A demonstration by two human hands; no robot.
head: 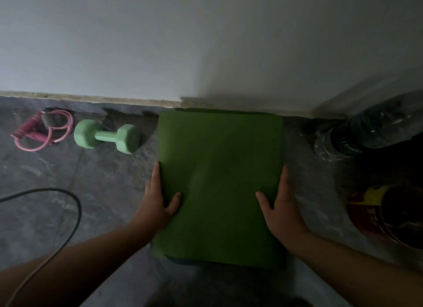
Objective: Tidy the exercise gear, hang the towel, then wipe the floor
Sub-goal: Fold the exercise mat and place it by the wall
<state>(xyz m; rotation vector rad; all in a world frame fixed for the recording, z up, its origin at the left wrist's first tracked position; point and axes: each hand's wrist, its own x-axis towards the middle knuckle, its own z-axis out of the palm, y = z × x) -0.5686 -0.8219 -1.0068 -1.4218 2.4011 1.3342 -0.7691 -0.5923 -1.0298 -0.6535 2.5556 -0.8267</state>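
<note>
A folded green exercise mat [219,169] lies on the grey floor with its far edge against the wall. My left hand [158,199] grips its left edge, thumb on top and fingers along the side. My right hand [281,203] grips the right edge the same way. Left of the mat a mint-green dumbbell [106,136] rests by the wall. Further left lies a pink resistance band [44,129] with a grey foam handle. No towel is in view.
A clear plastic water bottle [370,130] lies on its side at the right by the wall. A red and yellow round container [377,213] sits at the right edge. A grey cable [68,199] curves across the floor at the left.
</note>
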